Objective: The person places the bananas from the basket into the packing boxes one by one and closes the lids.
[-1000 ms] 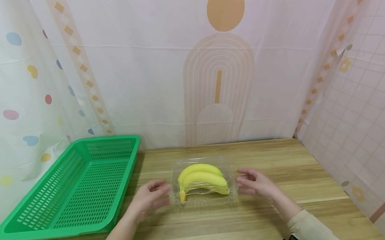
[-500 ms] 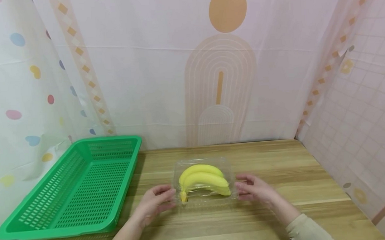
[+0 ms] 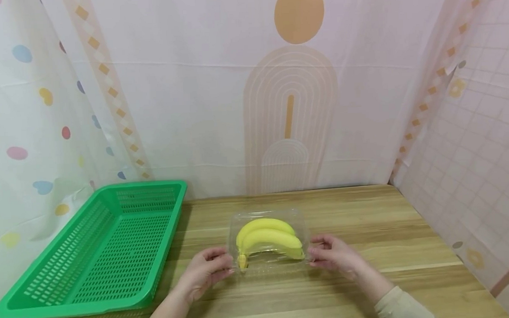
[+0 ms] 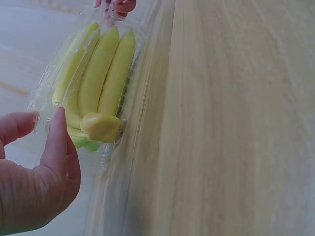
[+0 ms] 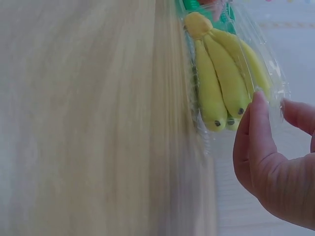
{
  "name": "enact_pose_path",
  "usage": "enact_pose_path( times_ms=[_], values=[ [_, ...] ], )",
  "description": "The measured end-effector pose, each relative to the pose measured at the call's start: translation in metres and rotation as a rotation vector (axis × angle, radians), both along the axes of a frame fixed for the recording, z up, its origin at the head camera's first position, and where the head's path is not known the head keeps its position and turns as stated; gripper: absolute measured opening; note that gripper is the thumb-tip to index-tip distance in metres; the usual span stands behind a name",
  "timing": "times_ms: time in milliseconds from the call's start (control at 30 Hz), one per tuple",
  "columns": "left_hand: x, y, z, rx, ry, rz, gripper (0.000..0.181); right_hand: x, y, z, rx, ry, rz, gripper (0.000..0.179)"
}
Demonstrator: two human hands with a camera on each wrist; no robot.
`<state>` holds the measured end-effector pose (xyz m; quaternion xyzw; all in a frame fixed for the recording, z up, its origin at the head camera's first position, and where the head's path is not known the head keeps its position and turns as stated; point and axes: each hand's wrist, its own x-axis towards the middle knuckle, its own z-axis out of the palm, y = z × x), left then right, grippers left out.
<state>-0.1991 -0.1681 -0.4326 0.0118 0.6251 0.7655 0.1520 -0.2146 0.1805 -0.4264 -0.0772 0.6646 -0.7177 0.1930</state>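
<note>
A clear plastic clamshell box [image 3: 276,269] sits on the wooden table in the head view, holding a bunch of yellow bananas [image 3: 270,235]. At its left side, my left hand [image 3: 206,270] pinches the edge between thumb and fingers. Opposite it, my right hand [image 3: 333,256] pinches the right edge the same way. In the left wrist view, the thumb and fingers of my left hand [image 4: 39,177] take the box's thin edge near the banana stem. The right wrist view has my right hand [image 5: 270,162] at the end with the dark banana tips.
A green plastic basket [image 3: 147,289] with slotted walls stands to the left on the table [image 3: 350,207]. Behind the table hangs a pale patterned curtain [image 3: 192,109]. Another patterned sheet [image 3: 472,168] borders the right side.
Both hands have moved inward from beside the box to its left and right edges and now pinch them. The box and the bananas have stayed almost where they were.
</note>
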Motion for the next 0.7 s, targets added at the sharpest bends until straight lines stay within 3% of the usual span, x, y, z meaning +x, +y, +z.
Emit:
enact_pose_path(
  times_ms=[433,700],
  values=[
    [0.002,0.006,-0.004,0.026,-0.025,0.086,0.051,0.002,-0.006,-0.004,-0.045,-0.051,-0.062,0.044],
    [0.002,0.012,-0.005,0.041,-0.053,0.162,0.039,0.003,-0.008,-0.004,-0.049,-0.039,-0.055,0.043]
  ],
)
